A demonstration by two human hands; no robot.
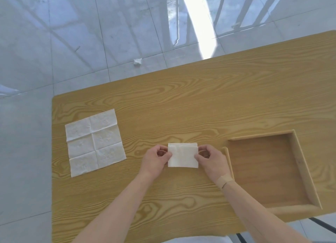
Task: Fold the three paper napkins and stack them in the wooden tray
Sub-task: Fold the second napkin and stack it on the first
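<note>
A folded white paper napkin point(182, 155) lies on the wooden table in front of me. My left hand point(156, 160) pinches its left edge and my right hand point(211, 161) pinches its right edge. An unfolded white napkin point(94, 142) with crease lines lies flat at the left of the table. The wooden tray point(300, 170) stands at the right, just beyond my right hand, and holds nothing that I can see.
The table point(200, 101) has bare wood beyond the napkins, and its left and far edges drop to a glossy tiled floor. A crumpled scrap of white paper point(137, 61) lies on the floor past the far edge.
</note>
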